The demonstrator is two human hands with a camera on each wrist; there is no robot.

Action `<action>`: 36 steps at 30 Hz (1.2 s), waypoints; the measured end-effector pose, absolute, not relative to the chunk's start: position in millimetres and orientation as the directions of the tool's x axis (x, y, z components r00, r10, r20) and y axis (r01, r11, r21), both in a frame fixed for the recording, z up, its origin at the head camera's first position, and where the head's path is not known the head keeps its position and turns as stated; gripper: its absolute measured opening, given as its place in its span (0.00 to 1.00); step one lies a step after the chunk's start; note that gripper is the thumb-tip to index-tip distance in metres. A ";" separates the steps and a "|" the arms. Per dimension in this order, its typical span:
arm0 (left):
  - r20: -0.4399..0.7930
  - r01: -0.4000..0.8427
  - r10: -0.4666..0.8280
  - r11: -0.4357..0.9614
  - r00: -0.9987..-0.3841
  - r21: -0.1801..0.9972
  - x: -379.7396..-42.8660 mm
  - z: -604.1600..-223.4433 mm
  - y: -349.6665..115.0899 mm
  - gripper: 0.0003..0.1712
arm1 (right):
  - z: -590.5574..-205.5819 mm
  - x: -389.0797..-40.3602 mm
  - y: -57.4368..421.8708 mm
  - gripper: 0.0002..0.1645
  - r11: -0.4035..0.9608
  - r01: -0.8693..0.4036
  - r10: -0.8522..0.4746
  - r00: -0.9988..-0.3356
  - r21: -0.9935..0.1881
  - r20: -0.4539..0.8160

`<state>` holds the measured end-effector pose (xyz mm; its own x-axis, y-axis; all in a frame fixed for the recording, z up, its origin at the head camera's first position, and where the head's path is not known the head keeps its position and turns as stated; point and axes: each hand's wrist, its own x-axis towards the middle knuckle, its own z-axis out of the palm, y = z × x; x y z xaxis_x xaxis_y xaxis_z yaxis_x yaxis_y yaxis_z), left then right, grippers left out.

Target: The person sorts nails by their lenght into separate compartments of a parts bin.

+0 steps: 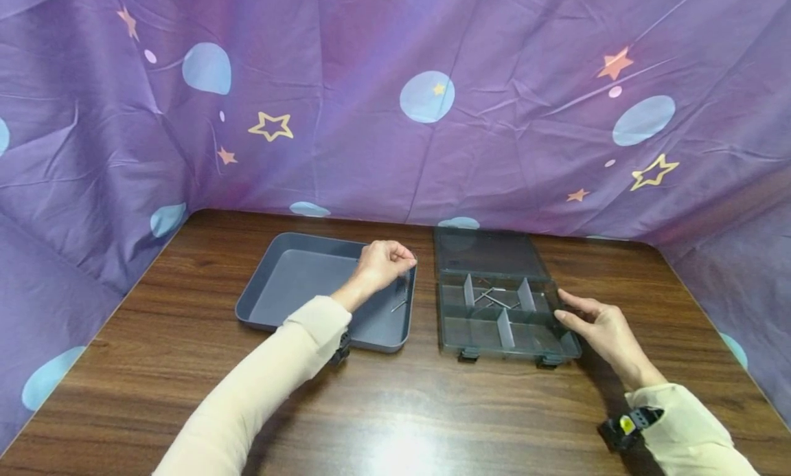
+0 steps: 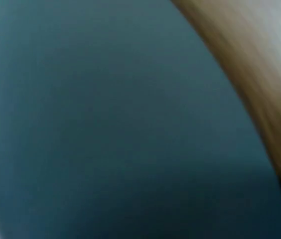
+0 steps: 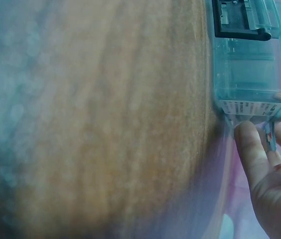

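My left hand [image 1: 378, 264] is over the right side of a grey tray [image 1: 262, 318], thumb and fingertips pinched together. A thin metal nail shows faintly at the fingertips, partly hidden by them. Another nail [image 1: 398, 306] lies below on the tray floor. To the right stands a clear dark organizer box [image 1: 472, 330], its lid [image 1: 491, 251] laid back. Several nails [image 1: 492, 297] lie crossed in its back middle compartment. My right hand [image 1: 608, 330] rests its thumb and fingers, fairly straight, against the box's right edge. The right wrist view shows the thumb [image 3: 250, 142] at the labelled end wall.
Grey dividers [image 1: 505, 328] split the box, and two black latches [image 1: 468, 354] stick out at its front. Everything stands on a brown wooden table [image 1: 346, 407]. A purple patterned cloth [image 1: 346, 146] rises behind the table and along its sides.
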<state>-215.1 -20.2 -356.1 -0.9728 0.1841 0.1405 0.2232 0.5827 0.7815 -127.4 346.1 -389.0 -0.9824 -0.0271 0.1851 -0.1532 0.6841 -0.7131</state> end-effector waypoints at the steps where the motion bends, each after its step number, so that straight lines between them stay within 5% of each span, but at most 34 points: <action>1: 0.141 0.216 0.173 0.582 -0.975 0.784 -216.4 -357.1 -24.8 0.05 | -388.8 -127.4 346.4 0.29 0.689 -0.152 -0.028 -0.983 -0.709 0.184; 36: 0.096 0.077 0.016 0.728 -0.995 0.681 -233.8 -387.1 -87.4 0.06 | -393.4 -129.4 349.3 0.27 0.703 -0.171 -0.033 -0.978 -0.690 0.208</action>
<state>-233.8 -87.4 -387.1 -0.9953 0.0162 0.0958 0.0774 0.7279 0.6813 -129.4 349.3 -393.4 -0.9775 -0.0335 0.2081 -0.1711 0.7028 -0.6905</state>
